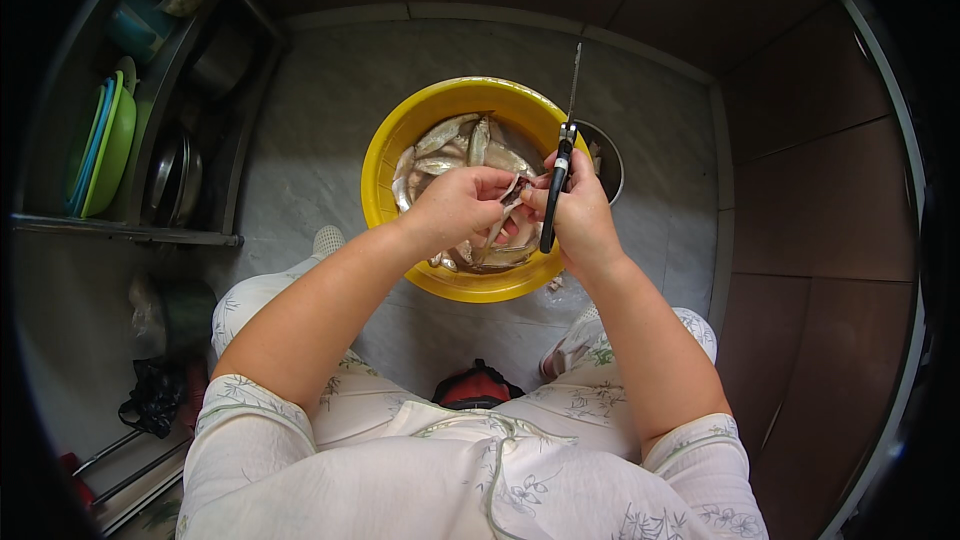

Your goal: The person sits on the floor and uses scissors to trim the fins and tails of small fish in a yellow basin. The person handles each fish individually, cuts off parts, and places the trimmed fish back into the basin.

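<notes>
A small silvery fish [498,226], its belly slit and dark red inside, is gripped by my left hand [461,202] above a yellow plastic basin [379,172]. My right hand [586,219] holds kitchen scissors [556,191] against the palm, blades pointing away from me. Its thumb and fingertips meet at the fish's opened belly. Several whole silver fish [448,133] lie in cloudy water in the basin. Fingers partly hide the held fish.
A round metal bowl [616,159] with pale scraps stands behind the basin's right side. At left, a metal rack [150,229] carries green and blue basins [112,150] and pots. Brown cabinet panels [817,202] close off the right. Wet bits [555,283] lie on the grey floor [315,127].
</notes>
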Motion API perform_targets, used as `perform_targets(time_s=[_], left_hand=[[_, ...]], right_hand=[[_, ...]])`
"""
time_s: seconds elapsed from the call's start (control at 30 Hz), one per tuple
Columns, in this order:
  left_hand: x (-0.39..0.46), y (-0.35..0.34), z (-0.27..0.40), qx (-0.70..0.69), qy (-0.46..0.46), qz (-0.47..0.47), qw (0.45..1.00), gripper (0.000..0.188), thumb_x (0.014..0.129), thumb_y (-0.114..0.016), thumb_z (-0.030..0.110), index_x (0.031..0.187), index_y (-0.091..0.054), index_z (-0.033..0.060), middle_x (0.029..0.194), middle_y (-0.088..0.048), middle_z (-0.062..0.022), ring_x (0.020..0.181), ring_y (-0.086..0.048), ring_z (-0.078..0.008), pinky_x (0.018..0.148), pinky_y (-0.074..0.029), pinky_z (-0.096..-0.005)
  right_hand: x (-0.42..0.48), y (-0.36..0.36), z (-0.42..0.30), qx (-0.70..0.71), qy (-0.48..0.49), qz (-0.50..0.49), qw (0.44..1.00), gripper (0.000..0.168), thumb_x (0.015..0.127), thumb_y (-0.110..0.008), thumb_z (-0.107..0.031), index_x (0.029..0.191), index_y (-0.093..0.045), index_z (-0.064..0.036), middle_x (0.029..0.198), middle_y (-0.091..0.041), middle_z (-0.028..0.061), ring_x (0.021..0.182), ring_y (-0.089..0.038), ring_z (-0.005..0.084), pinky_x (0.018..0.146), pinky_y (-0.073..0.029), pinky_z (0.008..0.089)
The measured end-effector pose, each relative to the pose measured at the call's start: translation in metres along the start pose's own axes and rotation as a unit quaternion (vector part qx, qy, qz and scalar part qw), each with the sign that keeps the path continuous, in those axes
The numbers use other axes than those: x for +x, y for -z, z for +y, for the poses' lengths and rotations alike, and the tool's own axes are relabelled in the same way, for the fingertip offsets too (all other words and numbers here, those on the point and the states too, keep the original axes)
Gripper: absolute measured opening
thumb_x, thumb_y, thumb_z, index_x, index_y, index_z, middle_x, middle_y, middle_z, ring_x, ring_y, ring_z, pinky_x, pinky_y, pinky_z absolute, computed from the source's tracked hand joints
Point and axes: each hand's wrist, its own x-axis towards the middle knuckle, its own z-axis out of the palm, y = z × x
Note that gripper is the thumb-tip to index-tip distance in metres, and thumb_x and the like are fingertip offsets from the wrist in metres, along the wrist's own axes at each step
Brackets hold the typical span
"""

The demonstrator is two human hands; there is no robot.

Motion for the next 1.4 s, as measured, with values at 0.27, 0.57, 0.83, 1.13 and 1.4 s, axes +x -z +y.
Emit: perform_targets(time_s=[0.27, 0.57, 0.83, 1.13, 1.4], left_hand=[[-0.002, -0.003, 0.004, -0.037, 0.023, 0.045, 0.998, 0.023, 0.09, -0.05, 0.005, 0.11, -0.059, -0.0002, 0.084, -0.062, -0.0034, 0.065, -0.059, -0.0093, 0.057, -0.051, -0.0223], [0.002, -0.004, -0.003, -0.065, 0.063, 0.095, 0.991, 0.016, 0.093, -0.053, 0.015, 0.103, -0.057, 0.0035, 0.082, -0.061, -0.0038, 0.065, -0.06, -0.0096, 0.052, -0.054, -0.0237], [0.001, -0.007, -0.006, -0.06, 0.007, 0.083, 0.995, 0.017, 0.094, -0.049, 0.012, 0.109, -0.052, 0.0055, 0.09, -0.059, -0.0046, 0.07, -0.06, -0.0101, 0.058, -0.057, -0.0274], [0.006, -0.004, -0.009, -0.112, -0.04, 0.117, 0.986, 0.021, 0.094, -0.044, 0.007, 0.115, -0.047, 0.0063, 0.094, -0.057, -0.006, 0.076, -0.058, -0.0123, 0.069, -0.054, -0.0276], [0.005, -0.017, 0.001, -0.299, -0.065, 0.093, 0.947, 0.02, 0.096, -0.045, 0.01, 0.116, -0.045, 0.0088, 0.098, -0.056, -0.0054, 0.086, -0.059, -0.0127, 0.073, -0.052, -0.0257]], right_hand=[[-0.001, 0.0, -0.001, 0.017, 0.002, -0.006, 1.0, 0.038, 0.073, -0.063, 0.006, 0.103, -0.043, -0.006, 0.085, -0.051, 0.0063, 0.07, -0.057, 0.0141, 0.061, -0.048, 0.0247], [0.001, 0.0, 0.005, -0.02, -0.002, -0.039, 0.999, 0.04, 0.071, -0.064, 0.008, 0.102, -0.043, -0.005, 0.082, -0.052, 0.0059, 0.069, -0.057, 0.0138, 0.061, -0.049, 0.0251], [0.003, -0.001, 0.008, -0.042, 0.025, -0.045, 0.998, 0.04, 0.071, -0.067, 0.007, 0.101, -0.043, -0.004, 0.08, -0.053, 0.0044, 0.067, -0.056, 0.0119, 0.059, -0.047, 0.0245], [0.005, 0.002, 0.014, -0.061, 0.016, -0.048, 0.997, 0.045, 0.073, -0.072, 0.001, 0.107, -0.042, -0.003, 0.088, -0.061, 0.0072, 0.076, -0.061, 0.0125, 0.064, -0.05, 0.0239], [-0.003, -0.017, 0.023, 0.036, 0.066, -0.028, 0.997, 0.045, 0.073, -0.072, 0.0, 0.107, -0.042, -0.005, 0.094, -0.06, 0.0059, 0.088, -0.061, 0.0141, 0.078, -0.05, 0.0283]])
